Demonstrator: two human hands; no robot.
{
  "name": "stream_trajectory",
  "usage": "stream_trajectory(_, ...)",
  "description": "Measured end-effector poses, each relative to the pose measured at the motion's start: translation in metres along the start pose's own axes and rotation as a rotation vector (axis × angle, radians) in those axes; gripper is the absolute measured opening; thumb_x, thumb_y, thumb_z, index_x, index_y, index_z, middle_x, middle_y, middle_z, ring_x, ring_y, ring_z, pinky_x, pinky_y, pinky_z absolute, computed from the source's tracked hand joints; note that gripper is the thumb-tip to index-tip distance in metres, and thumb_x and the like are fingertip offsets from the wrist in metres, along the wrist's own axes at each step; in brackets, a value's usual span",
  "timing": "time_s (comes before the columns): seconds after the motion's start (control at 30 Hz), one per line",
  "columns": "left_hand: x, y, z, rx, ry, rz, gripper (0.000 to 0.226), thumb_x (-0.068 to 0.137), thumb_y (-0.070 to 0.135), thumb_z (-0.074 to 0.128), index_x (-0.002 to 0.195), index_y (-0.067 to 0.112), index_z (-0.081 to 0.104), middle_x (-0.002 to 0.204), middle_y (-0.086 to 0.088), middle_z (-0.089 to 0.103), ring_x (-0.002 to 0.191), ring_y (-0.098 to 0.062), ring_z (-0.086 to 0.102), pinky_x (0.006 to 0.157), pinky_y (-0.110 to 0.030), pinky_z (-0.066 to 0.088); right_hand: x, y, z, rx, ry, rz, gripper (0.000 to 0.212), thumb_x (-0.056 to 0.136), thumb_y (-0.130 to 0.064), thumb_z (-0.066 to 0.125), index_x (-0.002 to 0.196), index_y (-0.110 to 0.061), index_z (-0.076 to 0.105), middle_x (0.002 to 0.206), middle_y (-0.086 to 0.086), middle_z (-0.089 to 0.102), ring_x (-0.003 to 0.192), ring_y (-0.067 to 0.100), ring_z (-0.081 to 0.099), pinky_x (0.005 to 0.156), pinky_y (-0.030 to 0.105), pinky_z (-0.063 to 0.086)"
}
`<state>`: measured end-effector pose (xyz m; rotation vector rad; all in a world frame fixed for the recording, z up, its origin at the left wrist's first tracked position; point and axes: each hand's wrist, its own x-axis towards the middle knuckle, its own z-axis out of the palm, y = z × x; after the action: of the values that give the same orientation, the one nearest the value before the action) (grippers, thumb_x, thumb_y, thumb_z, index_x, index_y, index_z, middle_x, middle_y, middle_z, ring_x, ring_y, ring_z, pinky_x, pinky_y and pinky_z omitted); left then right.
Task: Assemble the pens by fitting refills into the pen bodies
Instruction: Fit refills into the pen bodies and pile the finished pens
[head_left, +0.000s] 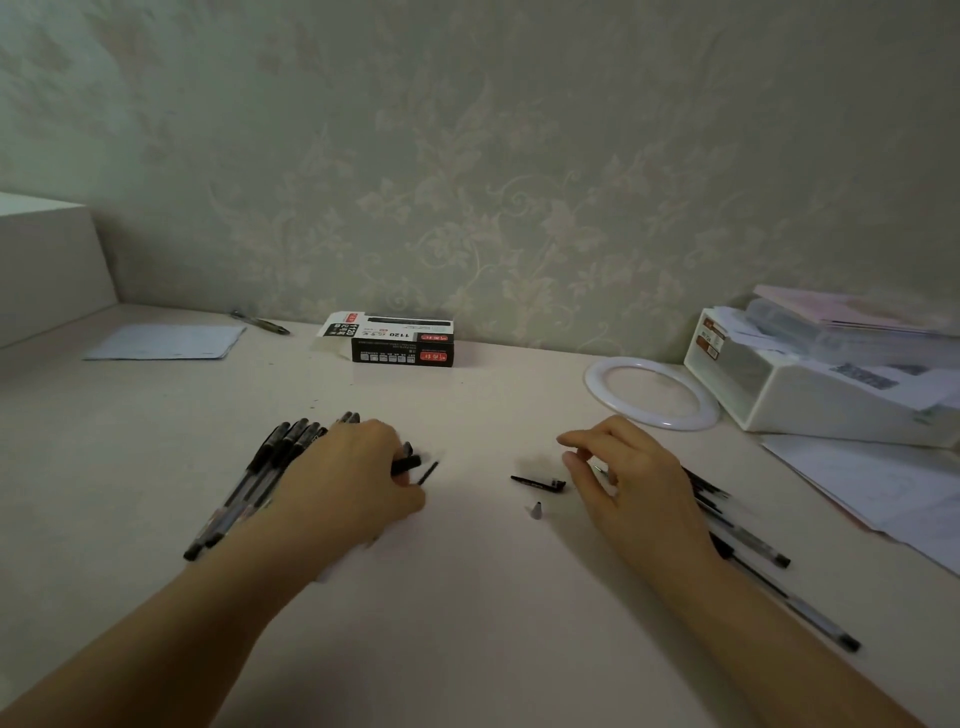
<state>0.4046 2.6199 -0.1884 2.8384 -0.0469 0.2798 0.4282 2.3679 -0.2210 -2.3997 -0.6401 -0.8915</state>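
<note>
At the left of the frame a bundle of capped pens (249, 483) lies fanned on the desk (467, 597), partly under the left hand (353, 478). That hand's fingers curl down around something dark, seemingly a pen body (408, 462), with a thin black rod, perhaps a refill (429, 473), poking out beside it; the picture blurs here, so exactly what is pinched I cannot tell.

In the centre lie two loose parts, well apart from either hand's grasp: a black cap (537, 482) and a small grey tip cone (535, 510). The right hand (628, 478) hovers just beside them, fingers loosely spread; a thin shiny thing shows below the fingers, and whether it is gripped is unclear. Behind and below that hand more pens (748, 540) lie along the right edge.

The risk, as I judge it: the small cone could be knocked or rolled away by either wrist sweeping across, and the slim refill could slip from a partial pinch or bend if pushed in at an angle.

Around: a sheet of paper (166, 343) at upper left, a pen box (397, 343) against the wall, a white ring (652, 392) and a white organiser (815, 384) at right. None blocks the working space.
</note>
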Motion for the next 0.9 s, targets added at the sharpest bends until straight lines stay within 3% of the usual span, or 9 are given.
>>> stream_trajectory(0.17, -0.003, 0.021, 0.009, -0.697, -0.099, 0.052, 0.021, 0.077, 0.033, 0.072, 0.073, 0.012, 0.070, 0.050, 0.007, 0.046, 0.043, -0.005, 0.037, 0.042, -0.012, 0.030, 0.002, -0.018, -0.001, -0.065, 0.036, -0.339, 0.029, 0.089, -0.022, 0.071, 0.115, -0.011, 0.071, 0.082, 0.001, 0.061, 0.070, 0.015, 0.053, 0.061, 0.032, 0.048)
stream_trajectory(0.33, -0.010, 0.038, 0.026, -0.966, -0.233, 0.059, 0.023, 0.086, 0.041, 0.062, 0.087, 0.019, 0.071, 0.053, 0.012, 0.043, 0.046, -0.005, 0.037, 0.044, -0.015, 0.030, 0.003, -0.023, 0.002, -0.088, 0.041, -0.421, 0.019, 0.093, -0.019, 0.059, 0.093, -0.006, 0.074, 0.079, 0.007, 0.063, 0.067, 0.025, 0.057, 0.056, 0.040, 0.048)
stream_trajectory(0.4, -0.014, 0.039, 0.032, -0.729, -0.077, 0.169, 0.020, 0.092, 0.048, 0.050, 0.097, 0.032, 0.062, 0.063, 0.014, 0.053, 0.051, -0.002, 0.047, 0.050, -0.016, 0.036, 0.002, -0.021, 0.000, 0.050, 0.047, -0.253, 0.013, 0.094, -0.015, 0.063, 0.094, -0.007, 0.073, 0.081, 0.004, 0.065, 0.071, 0.018, 0.059, 0.062, 0.032, 0.050)
stream_trajectory(0.47, -0.019, 0.040, 0.038, -0.427, 0.030, 0.302, 0.017, 0.097, 0.048, 0.039, 0.109, 0.041, 0.049, 0.073, 0.013, 0.053, 0.063, -0.002, 0.051, 0.057, -0.021, 0.042, 0.002, -0.019, -0.001, 0.306, 0.087, 0.112, 0.012, 0.095, -0.017, 0.062, 0.091, -0.016, 0.073, 0.076, -0.005, 0.068, 0.068, 0.007, 0.059, 0.063, 0.019, 0.048)
stream_trajectory(0.53, -0.022, 0.042, 0.041, -0.423, 0.036, 0.312, 0.016, 0.099, 0.044, 0.037, 0.111, 0.043, 0.047, 0.078, 0.012, 0.055, 0.068, -0.002, 0.052, 0.060, -0.021, 0.044, 0.003, -0.016, -0.001, 0.663, 0.089, 0.468, 0.019, 0.097, -0.022, 0.057, 0.086, -0.019, 0.071, 0.072, -0.003, 0.070, 0.061, 0.004, 0.057, 0.062, 0.016, 0.048)
stream_trajectory(0.6, -0.020, 0.042, 0.041, -0.498, 0.035, 0.278, 0.016, 0.099, 0.042, 0.039, 0.110, 0.042, 0.051, 0.077, 0.010, 0.054, 0.067, -0.001, 0.051, 0.056, -0.016, 0.040, 0.003, -0.015, 0.000, 0.982, 0.054, 0.671, 0.025, 0.100, -0.023, 0.052, 0.085, -0.013, 0.069, 0.071, 0.003, 0.069, 0.059, 0.008, 0.056, 0.060, 0.018, 0.050)
stream_trajectory(0.7, -0.016, 0.040, 0.041, -0.586, 0.045, 0.252, 0.017, 0.098, 0.041, 0.043, 0.111, 0.041, 0.055, 0.079, 0.013, 0.056, 0.071, 0.001, 0.053, 0.061, -0.016, 0.041, 0.001, -0.021, 0.003, 1.233, -0.046, 0.775, 0.025, 0.100, -0.023, 0.051, 0.085, -0.009, 0.067, 0.070, 0.008, 0.067, 0.058, 0.011, 0.054, 0.056, 0.019, 0.050)
stream_trajectory(0.8, -0.018, 0.042, 0.040, -0.579, 0.005, 0.317, 0.019, 0.098, 0.040, 0.043, 0.110, 0.037, 0.057, 0.092, 0.011, 0.062, 0.083, -0.004, 0.056, 0.074, -0.024, 0.047, 0.000, -0.026, 0.006, 1.262, -0.123, 0.747, 0.025, 0.099, -0.021, 0.052, 0.083, -0.012, 0.068, 0.072, 0.010, 0.067, 0.058, 0.012, 0.056, 0.056, 0.020, 0.051)
stream_trajectory(0.9, -0.019, 0.044, 0.039, -0.568, -0.008, 0.335, 0.019, 0.099, 0.041, 0.043, 0.109, 0.035, 0.058, 0.091, 0.011, 0.061, 0.081, -0.004, 0.055, 0.070, -0.021, 0.044, 0.000, -0.027, 0.006, 1.260, -0.129, 0.733, 0.026, 0.099, -0.020, 0.052, 0.080, -0.014, 0.069, 0.071, 0.010, 0.067, 0.060, 0.013, 0.056, 0.057, 0.020, 0.051)
